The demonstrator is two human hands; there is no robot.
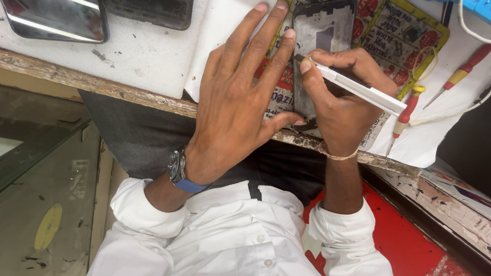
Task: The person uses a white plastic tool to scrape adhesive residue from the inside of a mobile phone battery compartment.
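The left hand (235, 90) lies flat, fingers spread wide, pressing the edge of a grey phone frame (319, 38) on a printed mat (385, 32). At its three o'clock, the right hand (341, 96) pinches a white blade tool (359, 89) against the frame. Screwdrivers (408, 111) lie farther at two o'clock.

The left hand (234, 95) is lying flat, fingers (254, 35) spread and extended forward. The right hand (343, 99) is curling its fingers in a pen-like pinch, wrist bent.
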